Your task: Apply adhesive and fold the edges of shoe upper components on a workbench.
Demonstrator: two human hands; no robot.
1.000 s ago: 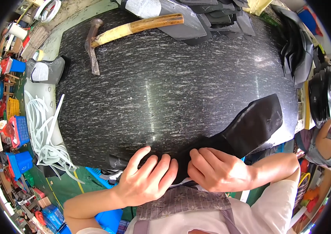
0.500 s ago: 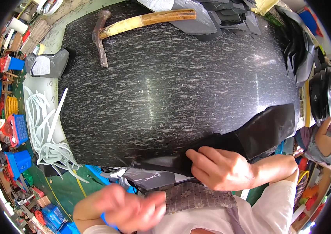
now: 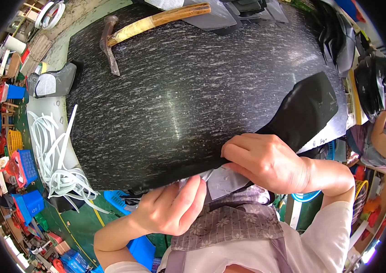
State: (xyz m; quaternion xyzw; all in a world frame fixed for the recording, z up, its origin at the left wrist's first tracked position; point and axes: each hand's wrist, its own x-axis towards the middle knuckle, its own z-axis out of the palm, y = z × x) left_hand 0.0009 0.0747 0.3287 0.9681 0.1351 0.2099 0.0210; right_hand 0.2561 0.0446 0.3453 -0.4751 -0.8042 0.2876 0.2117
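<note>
A long black leather-like piece (image 3: pixel 307 107) lies along the near edge of the dark speckled worktop (image 3: pixel 165 104). Its broad end rests to the right, and a grey underside (image 3: pixel 225 182) shows where the near edge hangs over. My right hand (image 3: pixel 268 164) is closed on the middle of the piece, fingers bent over it. Beside it on the left, my left hand (image 3: pixel 172 207) pinches the near edge, thumb and fingers pressed together. A small pale strip shows at its fingertips; what it belongs to is unclear.
A hammer (image 3: pixel 134 32) lies at the far left of the worktop. Grey cut pieces (image 3: pixel 220 16) are stacked at the far side, black ones (image 3: pixel 338 41) at the far right. Pale cords (image 3: pixel 49 145) bunch at the left, near a grey shaped piece (image 3: pixel 54 81). Another person (image 3: pixel 379 136) is at right.
My left hand has come up from below and now grips the near edge. My right hand has moved up and right, and the broad end of the piece has swung farther onto the worktop.
</note>
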